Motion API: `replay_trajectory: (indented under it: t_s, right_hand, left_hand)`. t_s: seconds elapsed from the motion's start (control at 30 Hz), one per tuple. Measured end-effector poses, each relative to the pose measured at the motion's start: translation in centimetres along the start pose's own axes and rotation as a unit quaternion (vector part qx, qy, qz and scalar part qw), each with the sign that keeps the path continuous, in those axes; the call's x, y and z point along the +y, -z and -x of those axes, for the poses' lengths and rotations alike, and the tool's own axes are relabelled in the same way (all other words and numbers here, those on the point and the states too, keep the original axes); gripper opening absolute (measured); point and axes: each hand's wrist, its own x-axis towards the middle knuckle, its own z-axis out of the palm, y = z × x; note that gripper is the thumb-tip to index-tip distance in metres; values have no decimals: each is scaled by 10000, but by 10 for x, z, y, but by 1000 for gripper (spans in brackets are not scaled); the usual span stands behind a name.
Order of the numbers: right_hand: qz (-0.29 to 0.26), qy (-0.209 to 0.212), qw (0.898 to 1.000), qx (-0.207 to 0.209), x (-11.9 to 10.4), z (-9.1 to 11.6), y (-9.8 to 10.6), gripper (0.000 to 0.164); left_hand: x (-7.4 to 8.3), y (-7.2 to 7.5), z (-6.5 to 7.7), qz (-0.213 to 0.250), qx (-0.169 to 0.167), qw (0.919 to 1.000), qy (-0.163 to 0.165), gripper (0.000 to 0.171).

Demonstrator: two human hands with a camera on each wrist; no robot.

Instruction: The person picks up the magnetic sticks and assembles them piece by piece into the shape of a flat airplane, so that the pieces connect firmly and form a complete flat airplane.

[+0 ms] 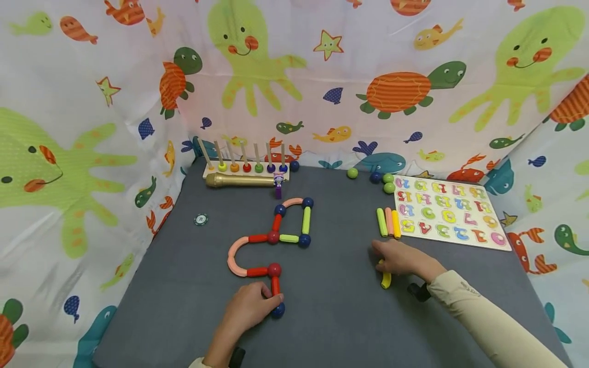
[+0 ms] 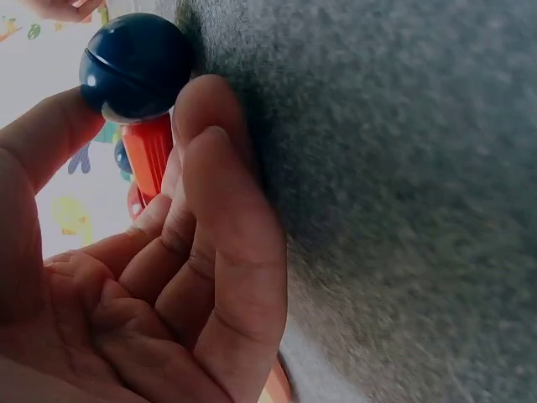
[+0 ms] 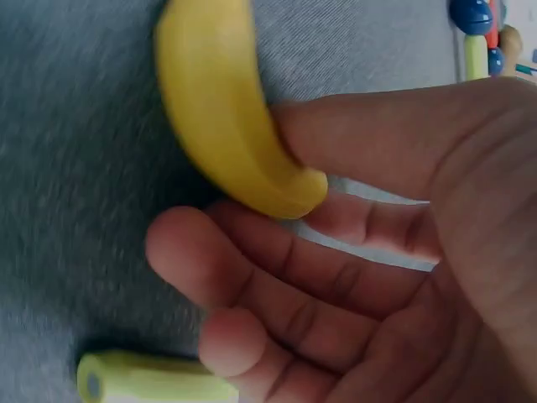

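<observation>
Near the front of the table my left hand (image 1: 248,306) pinches a navy blue ball (image 2: 138,67) between thumb and fingers. From that ball a red magnetic stick (image 1: 275,286) runs back to a red ball (image 1: 274,270). Further on, a straight red stick (image 1: 257,272) and a peach curved piece (image 1: 232,255) lead into a square loop of sticks and balls. To the right, my right hand (image 1: 402,257) holds a yellow curved stick (image 3: 214,109) at one end between thumb and fingers. A light green stick (image 3: 151,379) lies below its fingertips in the right wrist view.
Three straight sticks (image 1: 389,223) lie beside a number puzzle board (image 1: 455,212) on the right. Green balls (image 1: 389,187) and a blue ball (image 1: 375,177) sit behind. A peg board (image 1: 247,166), a gold microphone-like tube (image 1: 239,180) and a poker chip (image 1: 201,220) are back left.
</observation>
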Motion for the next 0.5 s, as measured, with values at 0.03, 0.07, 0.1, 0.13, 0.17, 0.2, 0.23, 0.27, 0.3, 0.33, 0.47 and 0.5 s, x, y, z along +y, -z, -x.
replay_trajectory:
  t_s: [0.03,0.07,0.1,0.13,0.17,0.2,0.23,0.27,0.3,0.33,0.47,0.5]
  right_hand:
    - [-138,-232,9996,-40,-14,3,2,20]
    - [-254,-251,9994,-39,-15,3,0,18]
    - [-369,-223,9991,-41,-16,2,-2,15]
    - [-553,-130,9984,-39,-18,1,-4,11]
    - [-672,195,9976,0,-8,-5,-13,9]
    - [-833,558,9950,43,-4,-10,-19,8]
    - [-1038,788,9915,43,-7,-13,-24,10]
    - [-1256,972,9873,22,-11,-16,-29,14]
    - [-1498,1072,9829,-17,-16,-19,-33,18]
    - [-1774,1151,9774,-78,-23,-23,-39,21]
    - [-2951,797,9504,-575,-76,-28,-52,22]
    - [-3194,775,9414,-761,-85,-30,-58,21]
  left_hand:
    - [0,-1,-1,-34,-40,10000,-26,33]
    - [0,-3,-3,-10,-79,10000,-46,34]
    - [-2,-5,-5,33,-98,9999,-88,34]
    - [-4,-6,-8,100,-109,9998,-163,34]
    - [-8,-8,-12,203,-172,9995,-155,34]
    - [-15,-9,-17,348,-257,9989,-186,34]
    - [-21,-11,-22,478,-349,9981,-190,33]
    - [-30,-13,-28,617,-434,9969,-241,33]
    - [-38,-14,-33,711,-507,9955,-370,34]
    - [-46,-15,-39,849,-620,9935,-428,34]
    - [-65,-13,-51,1321,-1013,9833,-737,36]
    - [-64,-10,-50,1390,-1103,9811,-773,35]
